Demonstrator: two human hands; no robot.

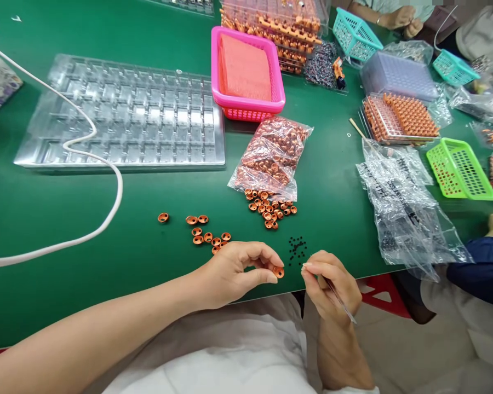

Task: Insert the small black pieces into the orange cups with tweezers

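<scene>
My left hand [246, 271] pinches a small copper-coloured cup [278, 272] with dark holes between thumb and fingertips, near the table's front edge. To its right, my right hand [332, 282] is closed round a thin metal tool [340, 300], whose tip at the fingers is too small to make out. Between and just beyond both hands lie several tiny black pieces [298, 247]. Several loose copper cups [207, 237] are spread behind my left hand. More cups [268, 208] spill from the mouth of a clear bag [271, 156] filled with them.
Clear plastic trays [127, 117] and a white cable [117, 191] are on the left. A pink basket [216, 65] holds an orange cloth. Rightward are crumpled plastic bags [402, 202], a green basket [460, 169] and stacked orange parts [411, 115]. Other people's hands show at the right and back.
</scene>
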